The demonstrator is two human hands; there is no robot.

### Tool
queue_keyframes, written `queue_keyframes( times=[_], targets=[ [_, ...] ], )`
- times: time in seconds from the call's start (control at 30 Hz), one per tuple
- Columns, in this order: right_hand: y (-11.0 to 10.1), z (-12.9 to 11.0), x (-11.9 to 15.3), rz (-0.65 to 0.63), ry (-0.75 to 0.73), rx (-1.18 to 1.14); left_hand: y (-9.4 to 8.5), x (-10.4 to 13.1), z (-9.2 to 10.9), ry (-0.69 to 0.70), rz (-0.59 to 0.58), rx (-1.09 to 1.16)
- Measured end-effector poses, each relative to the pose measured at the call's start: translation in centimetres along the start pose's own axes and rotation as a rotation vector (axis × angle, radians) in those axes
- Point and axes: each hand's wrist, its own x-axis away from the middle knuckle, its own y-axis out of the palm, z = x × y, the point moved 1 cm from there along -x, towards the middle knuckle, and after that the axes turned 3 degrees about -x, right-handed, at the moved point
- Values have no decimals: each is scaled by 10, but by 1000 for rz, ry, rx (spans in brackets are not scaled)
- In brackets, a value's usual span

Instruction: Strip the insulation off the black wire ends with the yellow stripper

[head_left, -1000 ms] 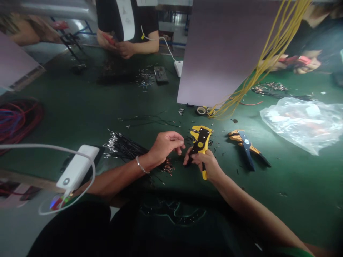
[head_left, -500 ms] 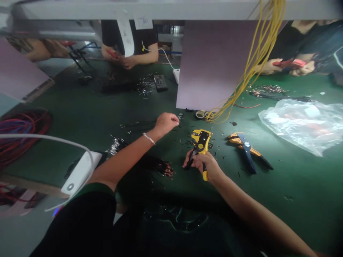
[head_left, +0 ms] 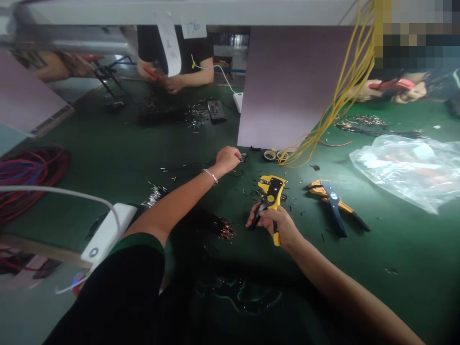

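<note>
My right hand (head_left: 278, 223) is wrapped round the handles of a yellow and black wire stripper (head_left: 272, 191), whose jaws point away from me. Farther forward and to the left, my left hand (head_left: 229, 159) is closed, fingertips together at the silver ends of some thin black wires (head_left: 243, 156). What is between those fingers is too small to make out. Black wire scraps (head_left: 255, 192) lie around the stripper's head. Below my left forearm is a bundle of black wires with bare copper ends (head_left: 226, 229); another bundle with silver ends (head_left: 155, 194) lies left of the forearm.
A second wire stripper (head_left: 332, 203), blue and orange, lies to the right, near a clear plastic bag (head_left: 409, 167). Yellow wires (head_left: 330, 110) hang beside an upright panel (head_left: 287, 86) and tape rolls (head_left: 269, 155). A power strip (head_left: 109, 235) is at left. Co-workers' hands (head_left: 174, 84) work across the table.
My left hand has moved a little forward and right, reaching the silver wire ends. My right hand keeps its grip on the wire stripper. The whole view has shifted slightly.
</note>
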Motion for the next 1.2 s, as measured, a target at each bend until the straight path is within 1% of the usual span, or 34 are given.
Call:
queue_keyframes(
  times=[0.07, 0.13, 0.37, 0.47, 0.57, 0.63, 0.8, 0.87, 0.93, 1.07, 1.2],
  targets=[
    [1, 0, 1, 10, -12, 1, -7, 2, -2, 20, 54, -48],
    [2, -1, 1, 20, -21, 11, -15, 6, -6, 38, 74, -91],
    [2, -4, 5, 61, 6, 83, -48, 34, -28, 113, 25, -192],
    [6, -5, 7, 78, 36, 116, -56, 45, -34, 164, 11, -269],
    [11, -8, 9, 106, 51, 191, -57, 52, -34, 242, -22, -414],
    [13, -10, 10, 137, 33, 272, -56, 56, -33, 279, -49, -466],
    [13, -12, 11, 216, -109, 502, -53, 60, -33, 354, -82, -516],
    [11, -12, 11, 255, -180, 604, -53, 62, -36, 369, -86, -529],
    [10, -10, 12, 290, -223, 659, -52, 62, -39, 369, -85, -536],
    [10, -7, 15, 288, -200, 603, -51, 63, -44, 352, -75, -543],
    [4, -4, 18, 211, -151, 507, -50, 63, -47, 330, -73, -545]
  ],
)
